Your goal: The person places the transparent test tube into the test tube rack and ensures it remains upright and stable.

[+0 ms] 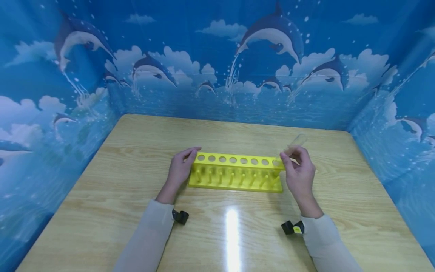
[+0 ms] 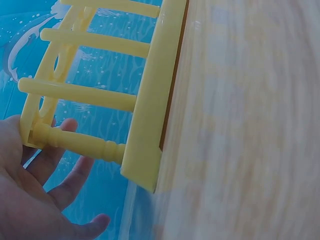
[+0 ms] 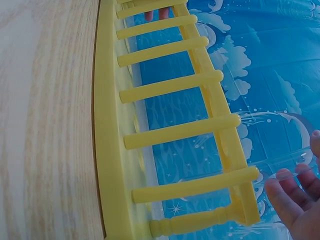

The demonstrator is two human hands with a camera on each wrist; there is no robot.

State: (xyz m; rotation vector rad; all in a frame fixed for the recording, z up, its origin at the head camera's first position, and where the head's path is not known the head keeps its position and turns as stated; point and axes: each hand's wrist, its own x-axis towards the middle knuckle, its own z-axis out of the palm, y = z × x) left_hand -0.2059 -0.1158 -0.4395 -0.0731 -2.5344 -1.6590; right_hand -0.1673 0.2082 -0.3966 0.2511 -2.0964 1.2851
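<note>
A yellow test tube rack (image 1: 238, 166) stands upright on the table, with a row of round holes along its top strip and pegs rising from its base. At its left end my left hand (image 1: 179, 166) grips the top strip, with several fingers (image 2: 70, 185) spread behind the end post in the left wrist view. Between thumb and fingers, my right hand (image 1: 300, 170) holds a clear test tube (image 1: 299, 139) by the rack's right end. That tube leans, and in the right wrist view the glass (image 3: 285, 159) runs from my fingers through the strip's end hole.
A wood-grain table (image 1: 142, 226) lies under the rack. Blue dolphin-printed curtain (image 1: 190, 98) walls it in at the back and both sides. A black wrist camera (image 1: 181, 217) sits on my left wrist, another (image 1: 288, 227) on the right.
</note>
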